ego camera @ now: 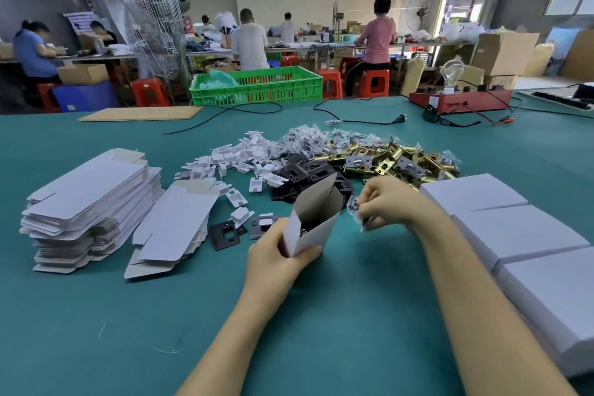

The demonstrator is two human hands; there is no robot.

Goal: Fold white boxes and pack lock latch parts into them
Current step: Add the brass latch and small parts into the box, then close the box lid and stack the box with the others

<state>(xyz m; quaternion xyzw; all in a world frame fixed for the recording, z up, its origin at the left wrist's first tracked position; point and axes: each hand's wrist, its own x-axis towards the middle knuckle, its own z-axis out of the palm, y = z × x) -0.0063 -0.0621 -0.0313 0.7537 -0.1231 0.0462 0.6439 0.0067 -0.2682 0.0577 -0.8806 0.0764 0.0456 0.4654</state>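
Observation:
My left hand (278, 259) grips a folded white box (313, 219), held upright with its top flap open; something metallic shows inside. Just right of it, my right hand (390, 202) pinches a small clear bag of screws (355, 207). Behind the box lie black strike plates (308, 172), brass latch bodies (385, 162), white plastic inserts (238, 159) and more screw bags (305, 138). Two stacks of flat unfolded boxes (93, 199) sit at the left. Closed white boxes (514, 235) line the right edge.
The green table (321, 315) carries a loose black plate (225, 235), a cardboard sheet (141, 113), black cables (360, 120) and a red tester with a bulb (459, 96). A green crate (257, 85) stands beyond it. Several people work at far benches.

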